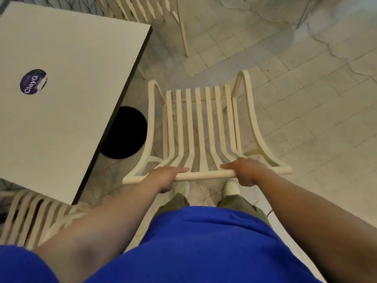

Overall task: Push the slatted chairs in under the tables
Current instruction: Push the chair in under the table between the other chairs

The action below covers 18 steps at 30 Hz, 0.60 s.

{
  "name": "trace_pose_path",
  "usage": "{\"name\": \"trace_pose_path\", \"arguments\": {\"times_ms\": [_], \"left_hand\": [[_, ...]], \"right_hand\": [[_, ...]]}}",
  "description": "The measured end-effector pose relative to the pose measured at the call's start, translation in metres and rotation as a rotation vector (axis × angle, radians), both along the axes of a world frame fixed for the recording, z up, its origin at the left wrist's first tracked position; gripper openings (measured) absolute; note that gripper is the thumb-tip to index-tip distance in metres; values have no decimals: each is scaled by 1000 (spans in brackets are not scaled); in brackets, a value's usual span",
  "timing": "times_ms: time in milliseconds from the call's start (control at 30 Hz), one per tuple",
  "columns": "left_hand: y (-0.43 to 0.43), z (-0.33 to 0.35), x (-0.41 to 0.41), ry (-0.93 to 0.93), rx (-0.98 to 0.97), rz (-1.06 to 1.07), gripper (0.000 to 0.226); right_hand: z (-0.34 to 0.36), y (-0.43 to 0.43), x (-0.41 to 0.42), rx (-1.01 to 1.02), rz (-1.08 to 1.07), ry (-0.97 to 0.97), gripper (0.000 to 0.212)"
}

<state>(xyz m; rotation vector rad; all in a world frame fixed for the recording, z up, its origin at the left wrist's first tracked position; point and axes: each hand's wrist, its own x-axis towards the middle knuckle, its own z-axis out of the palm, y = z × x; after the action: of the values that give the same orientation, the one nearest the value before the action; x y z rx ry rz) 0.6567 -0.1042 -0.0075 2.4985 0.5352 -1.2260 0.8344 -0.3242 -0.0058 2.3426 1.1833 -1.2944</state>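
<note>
Two hands share the work in the head view. The left hand (165, 176) and right hand (244, 172) each wrap the top rail (206, 175) of the slatted chair (201, 127), set apart along it. The chair stands on the tiled floor (306, 119) just beside the worktop (71, 64), not under it, and faces along the worktop's edge rather than toward it.

The bent pale wood looks light and stiff. It should slide or pivot easily from the rail, while the thin slats seem a poor place to push.

The chair's feet are hidden below the seat. The black base (126, 132) is partly covered by the worktop. Two more chairs (142, 11) (30, 217) are cut off.
</note>
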Motion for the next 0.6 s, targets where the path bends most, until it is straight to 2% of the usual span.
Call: {"name": "trace_pose_path", "arguments": {"times_ms": [367, 600], "left_hand": [[-88, 3, 20, -39, -16, 266, 90], [-105, 1, 21, -22, -32, 310, 91]], "right_hand": [[1, -36, 68, -9, 227, -9, 79], [-2, -40, 81, -21, 283, -25, 82]]}}
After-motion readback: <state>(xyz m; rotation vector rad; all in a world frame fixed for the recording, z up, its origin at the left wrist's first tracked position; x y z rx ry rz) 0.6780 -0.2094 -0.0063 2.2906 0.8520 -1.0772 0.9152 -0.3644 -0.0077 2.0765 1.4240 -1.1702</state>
